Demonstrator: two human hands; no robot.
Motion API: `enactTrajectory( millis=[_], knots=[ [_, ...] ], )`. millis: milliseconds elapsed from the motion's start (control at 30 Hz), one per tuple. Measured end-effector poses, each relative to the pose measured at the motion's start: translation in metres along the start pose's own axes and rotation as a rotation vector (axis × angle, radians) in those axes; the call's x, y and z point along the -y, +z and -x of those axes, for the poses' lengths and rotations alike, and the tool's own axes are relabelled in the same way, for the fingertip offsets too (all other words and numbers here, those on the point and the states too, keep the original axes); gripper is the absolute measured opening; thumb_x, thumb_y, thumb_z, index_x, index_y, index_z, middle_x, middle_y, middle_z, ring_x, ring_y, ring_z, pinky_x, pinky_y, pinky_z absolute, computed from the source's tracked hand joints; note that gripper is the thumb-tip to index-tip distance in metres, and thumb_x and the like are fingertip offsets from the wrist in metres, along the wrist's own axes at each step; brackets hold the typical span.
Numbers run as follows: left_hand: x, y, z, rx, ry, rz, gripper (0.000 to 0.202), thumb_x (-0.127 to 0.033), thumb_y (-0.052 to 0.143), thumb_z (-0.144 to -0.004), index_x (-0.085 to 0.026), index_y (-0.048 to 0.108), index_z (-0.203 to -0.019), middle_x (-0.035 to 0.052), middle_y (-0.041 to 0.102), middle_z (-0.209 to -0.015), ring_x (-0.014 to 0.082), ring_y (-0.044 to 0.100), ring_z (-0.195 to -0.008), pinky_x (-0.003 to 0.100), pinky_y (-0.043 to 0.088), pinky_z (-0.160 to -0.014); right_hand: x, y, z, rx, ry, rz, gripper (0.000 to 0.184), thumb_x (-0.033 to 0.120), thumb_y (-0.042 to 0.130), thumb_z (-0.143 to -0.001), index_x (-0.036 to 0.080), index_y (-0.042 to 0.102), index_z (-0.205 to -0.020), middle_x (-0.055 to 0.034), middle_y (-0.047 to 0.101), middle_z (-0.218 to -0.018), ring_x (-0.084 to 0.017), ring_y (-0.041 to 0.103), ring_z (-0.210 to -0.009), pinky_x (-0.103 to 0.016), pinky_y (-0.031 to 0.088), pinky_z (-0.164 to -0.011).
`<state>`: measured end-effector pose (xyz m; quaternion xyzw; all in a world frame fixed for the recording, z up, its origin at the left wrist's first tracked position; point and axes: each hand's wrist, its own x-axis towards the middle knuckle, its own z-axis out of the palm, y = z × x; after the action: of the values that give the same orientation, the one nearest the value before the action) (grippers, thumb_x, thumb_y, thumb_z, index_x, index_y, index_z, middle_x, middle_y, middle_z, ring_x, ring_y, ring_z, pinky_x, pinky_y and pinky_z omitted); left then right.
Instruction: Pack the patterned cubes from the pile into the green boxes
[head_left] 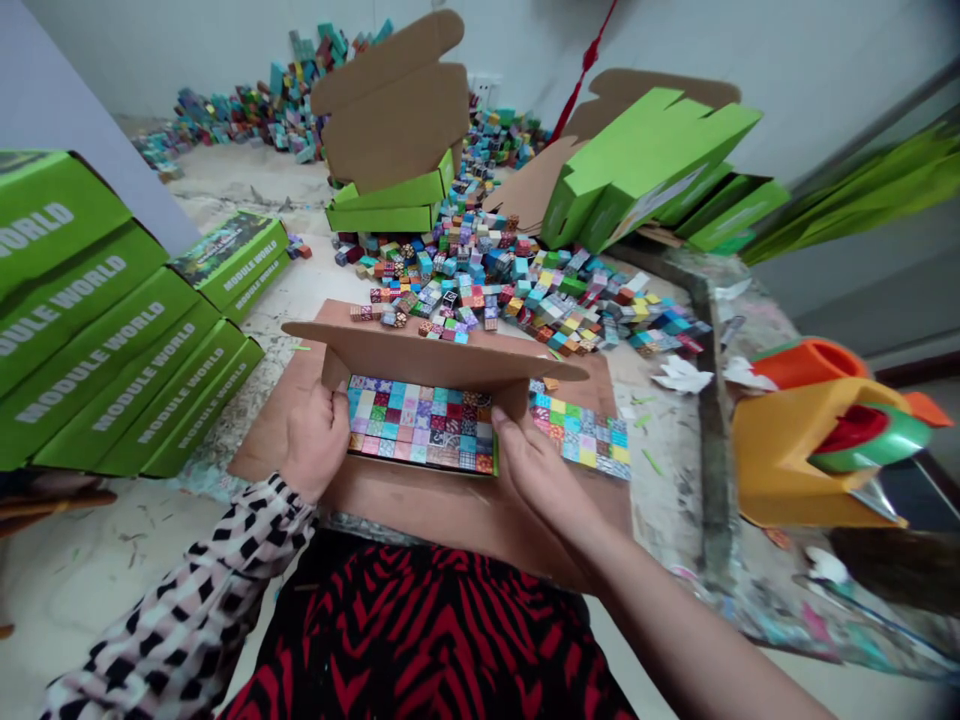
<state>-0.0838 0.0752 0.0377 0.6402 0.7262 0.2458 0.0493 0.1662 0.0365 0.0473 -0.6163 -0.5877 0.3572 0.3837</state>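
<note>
Since both ends of the open carton (431,352) need support, prob. to stop it sliding or skewing, the person has one hand on each. L hand (309,442) is partly closed, fingers curled round the L end, thumb by the rim. R hand (541,468) is likewise half closed on the R end, thumb inward; its other fingertips are mostly hidden, so can't tell how they sit. Carton's directly in front of the torso, on a flat cardboard sheet (412,505), presumably there to give a cleaner surface. Its lid stands up on the far side, so the patterned blocks (420,425) inside show, packed in tight rows, approx. flush.

Just R of it, more blocks lie in a neat flat group (589,437) on the sheet, seemingly set close for easy reach. Loose block pile (480,280) is beyond, prob. w/in reach too. Green boxes (112,370) are stacked far L, likely to save space; yellow tape dispenser (795,455) is well off to the R.
</note>
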Motion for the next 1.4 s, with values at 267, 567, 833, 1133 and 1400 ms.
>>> enactTrajectory(
  millis=[267, 567, 833, 1133, 1400],
  knots=[
    [0.008, 0.005, 0.009, 0.0, 0.034, 0.045, 0.029, -0.031, 0.036, -0.092, -0.017, 0.057, -0.077, 0.0061, 0.058, -0.066, 0.019, 0.055, -0.06, 0.029, 0.029, -0.054, -0.017, -0.008, 0.005, 0.087, -0.06, 0.241, 0.042, 0.046, 0.03, -0.095, 0.021, 0.056, -0.116, -0.0123, 0.066, -0.108, -0.027, 0.061, -0.099, -0.042, 0.048, -0.089],
    [0.008, 0.006, 0.011, -0.006, 0.031, 0.066, 0.027, -0.031, 0.037, -0.092, -0.017, 0.055, -0.077, 0.0028, 0.053, -0.061, 0.0166, 0.051, -0.055, 0.028, 0.027, -0.053, -0.027, -0.04, -0.02, 0.247, -0.269, 0.366, 0.03, 0.038, 0.049, -0.089, 0.023, 0.059, -0.113, -0.0078, 0.068, -0.099, -0.026, 0.064, -0.085, -0.034, 0.049, -0.07],
    [0.007, 0.007, 0.011, -0.028, 0.041, 0.089, 0.026, -0.032, 0.037, -0.091, -0.019, 0.051, -0.074, 0.0034, 0.052, -0.062, 0.0176, 0.052, -0.057, 0.029, 0.028, -0.054, -0.027, -0.04, -0.022, 0.237, -0.332, 0.425, 0.018, 0.037, 0.052, -0.089, 0.02, 0.06, -0.089, -0.0069, 0.067, -0.085, -0.022, 0.062, -0.074, -0.031, 0.047, -0.064],
    [0.005, 0.001, 0.012, -0.026, 0.074, 0.08, 0.028, -0.031, 0.037, -0.091, -0.017, 0.054, -0.073, 0.0012, 0.049, -0.059, 0.0148, 0.048, -0.053, 0.028, 0.025, -0.053, -0.029, -0.046, -0.023, 0.269, -0.358, 0.549, 0.028, 0.045, 0.049, -0.091, 0.02, 0.058, -0.084, -0.009, 0.066, -0.084, -0.024, 0.061, -0.074, -0.034, 0.046, -0.065],
    [0.007, 0.0, 0.013, -0.003, 0.059, 0.045, 0.034, -0.033, 0.038, -0.088, -0.02, 0.045, -0.058, 0.0005, 0.044, -0.054, 0.0138, 0.045, -0.051, 0.028, 0.024, -0.052, -0.028, -0.042, -0.016, 0.26, -0.299, 0.518, 0.022, 0.04, 0.047, -0.09, 0.021, 0.055, -0.081, -0.0059, 0.062, -0.079, -0.021, 0.058, -0.071, -0.031, 0.043, -0.064]
  ],
)
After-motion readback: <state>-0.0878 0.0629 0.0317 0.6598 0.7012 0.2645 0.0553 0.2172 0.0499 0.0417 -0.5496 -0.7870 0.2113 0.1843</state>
